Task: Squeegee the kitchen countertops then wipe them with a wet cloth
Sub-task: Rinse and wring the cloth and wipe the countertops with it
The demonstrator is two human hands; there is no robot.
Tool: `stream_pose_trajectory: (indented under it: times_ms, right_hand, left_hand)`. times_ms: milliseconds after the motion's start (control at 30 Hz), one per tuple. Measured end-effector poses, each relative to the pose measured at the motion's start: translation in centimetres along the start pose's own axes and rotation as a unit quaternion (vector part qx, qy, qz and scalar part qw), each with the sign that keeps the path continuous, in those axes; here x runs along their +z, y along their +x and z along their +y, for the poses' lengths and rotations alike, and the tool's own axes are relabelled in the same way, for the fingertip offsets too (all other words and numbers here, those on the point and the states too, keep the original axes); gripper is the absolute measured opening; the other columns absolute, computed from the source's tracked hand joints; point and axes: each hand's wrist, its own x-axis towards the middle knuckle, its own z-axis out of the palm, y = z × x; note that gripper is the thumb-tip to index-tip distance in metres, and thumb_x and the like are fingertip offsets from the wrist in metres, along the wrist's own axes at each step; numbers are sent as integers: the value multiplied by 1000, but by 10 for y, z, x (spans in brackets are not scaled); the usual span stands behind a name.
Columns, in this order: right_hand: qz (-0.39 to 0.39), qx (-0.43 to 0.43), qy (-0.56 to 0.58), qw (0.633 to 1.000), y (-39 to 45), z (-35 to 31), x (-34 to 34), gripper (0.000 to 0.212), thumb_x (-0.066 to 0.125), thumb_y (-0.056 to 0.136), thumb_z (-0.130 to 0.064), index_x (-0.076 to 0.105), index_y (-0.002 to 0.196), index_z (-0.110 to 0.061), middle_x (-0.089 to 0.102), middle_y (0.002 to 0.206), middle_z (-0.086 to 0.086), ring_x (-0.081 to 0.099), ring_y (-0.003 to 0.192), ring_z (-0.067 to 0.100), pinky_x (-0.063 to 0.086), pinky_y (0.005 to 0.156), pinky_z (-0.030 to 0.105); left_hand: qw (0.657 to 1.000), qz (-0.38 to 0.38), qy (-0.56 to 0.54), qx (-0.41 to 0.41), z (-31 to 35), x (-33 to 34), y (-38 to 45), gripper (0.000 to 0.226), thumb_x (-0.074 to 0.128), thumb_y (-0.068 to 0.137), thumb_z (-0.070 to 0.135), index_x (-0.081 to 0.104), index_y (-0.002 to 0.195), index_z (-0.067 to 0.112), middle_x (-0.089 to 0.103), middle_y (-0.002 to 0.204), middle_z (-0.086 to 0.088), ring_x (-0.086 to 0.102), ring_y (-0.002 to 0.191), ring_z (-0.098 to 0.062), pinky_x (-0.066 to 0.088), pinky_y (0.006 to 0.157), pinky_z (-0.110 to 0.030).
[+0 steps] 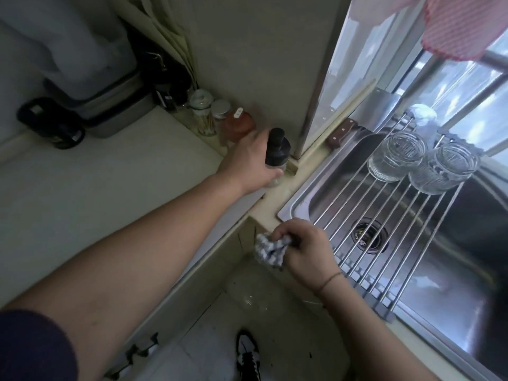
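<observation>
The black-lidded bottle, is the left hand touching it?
Touching. The head view shows the left hand with fingers wrapped around the black-lidded bottle at the counter's corner.

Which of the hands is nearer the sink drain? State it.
Right. The right hand, gripping the checked cloth, hangs by the sink's front corner just left of the drain. The left hand holds the black-capped bottle farther back.
</observation>
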Motion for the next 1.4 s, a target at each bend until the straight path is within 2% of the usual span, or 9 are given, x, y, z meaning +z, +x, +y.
stream_pose_trajectory:
  times_ms: [133, 333, 500, 733, 900, 1000, 1167, 1267, 1400]
  right_hand:
    - [34, 157, 304, 939, -9, -3, -12, 28, 63, 64, 6, 67, 84, -13, 68, 75, 11, 64, 68, 23, 53, 60, 35]
    - [-13, 146, 406, 902, -29, -14, -9, 27, 75, 78, -12, 65, 103, -8, 74, 94, 11, 70, 86, 24, 58, 73, 35]
    - [-10, 137, 389, 911, -41, -44, 17, 17, 68, 85, -21, 70, 98, -11, 73, 91, 12, 67, 83, 25, 53, 69, 33]
    - [-23, 33, 105, 994, -97, -94, 34, 9, 57, 91, -33, 63, 90, -26, 70, 81, -3, 66, 73, 11, 52, 65, 32]
    - [-42, 92, 146, 984, -167, -116, 18, 21, 82, 72, -25, 69, 89, -24, 72, 87, 0, 68, 80, 14, 56, 73, 32]
    - [68, 91, 43, 993, -219, -114, 6, 25, 69, 61, -14, 65, 77, -33, 65, 81, -9, 60, 74, 6, 46, 67, 19]
    - [333, 49, -164, 927, -297, -98, -11, 22, 61, 68, -7, 65, 79, -25, 52, 82, -9, 52, 74, 2, 42, 67, 8]
    - [329, 44, -252, 909, -351, -86, -15, 12, 57, 73, -13, 67, 77, -16, 54, 84, 0, 52, 74, 17, 49, 63, 28]
    - [365, 91, -110, 920, -437, -67, -26, 20, 61, 70, -14, 70, 84, -25, 63, 92, -10, 62, 87, 14, 52, 72, 31]
  left_hand:
    - [999, -35, 11, -16, 0, -4, -4, 78, 83, 67, 39, 43, 132, 17, 57, 127, -10, 54, 117, -30, 46, 95, -36]
    - [996, -23, -63, -60, 17, -30, -84, 60, 51, 86, 63, 56, 126, 19, 65, 119, 1, 62, 104, -14, 52, 90, -37]
    - [853, -184, -456, -177, 0, -33, -152, 44, 69, 77, 44, 68, 109, 14, 71, 108, -4, 65, 102, -18, 48, 96, -37]
    - [755, -384, -509, -152, -30, -73, -227, 53, 70, 73, 8, 56, 123, -4, 59, 124, -26, 56, 116, -41, 39, 107, -52]
    - [703, -456, -531, -129, -6, -77, -270, 44, 59, 81, -9, 57, 122, 6, 60, 120, -17, 57, 113, -30, 46, 99, -40]
    - [675, -505, -528, -101, 22, -56, -282, 42, 66, 72, 0, 64, 113, 8, 62, 113, -16, 58, 107, -28, 46, 95, -38]
    - [511, -624, -549, -219, 86, -2, -308, 53, 53, 91, 46, 60, 126, 6, 60, 122, -18, 55, 113, -32, 38, 104, -45]
    - [541, -675, -468, -184, 139, 27, -334, 37, 52, 93, 49, 67, 98, 16, 67, 90, -6, 64, 80, -19, 52, 73, -33]
    - [631, -666, -387, -91, 196, 69, -363, 24, 56, 83, -6, 62, 103, 5, 65, 89, -12, 64, 76, -21, 56, 70, -33]
